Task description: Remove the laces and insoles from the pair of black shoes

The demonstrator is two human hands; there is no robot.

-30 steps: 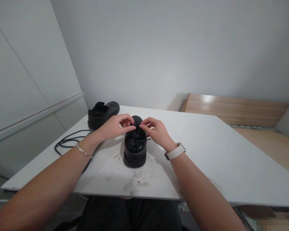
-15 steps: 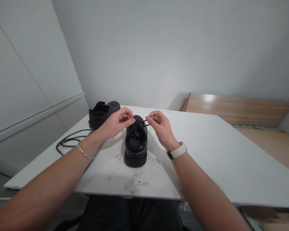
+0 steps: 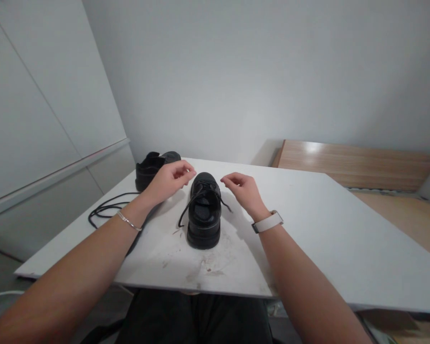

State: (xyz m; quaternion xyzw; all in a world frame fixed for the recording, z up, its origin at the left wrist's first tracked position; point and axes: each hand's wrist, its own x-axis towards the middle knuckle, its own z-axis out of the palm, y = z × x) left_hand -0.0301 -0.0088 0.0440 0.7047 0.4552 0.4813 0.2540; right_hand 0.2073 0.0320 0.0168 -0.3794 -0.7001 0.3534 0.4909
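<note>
A black lace-up shoe (image 3: 204,234) stands in front of me on the white table, its toe pointing away. Its black shoelace (image 3: 187,210) runs through the upper eyelets. One loose end hangs down on the left side, and a shorter one droops on the right. My left hand (image 3: 174,177) hovers just left of the toe, fingers curled loosely and holding nothing. On the other side my right hand (image 3: 242,188) is raised beside the shoe, also empty, thumb and fingers slightly apart. Neither hand touches the shoe.
A second black shoe (image 3: 146,171) stands behind my left hand, partly covered by it. Loops of black cord (image 3: 102,209) lie on the table (image 3: 308,229) by my left forearm. Dirt marks the front edge. A wooden headboard (image 3: 358,162) is at the right.
Both hands have let go of the shoelace and moved slightly apart. Its ends, held up between the fingers before, now fall down either side of the shoe.
</note>
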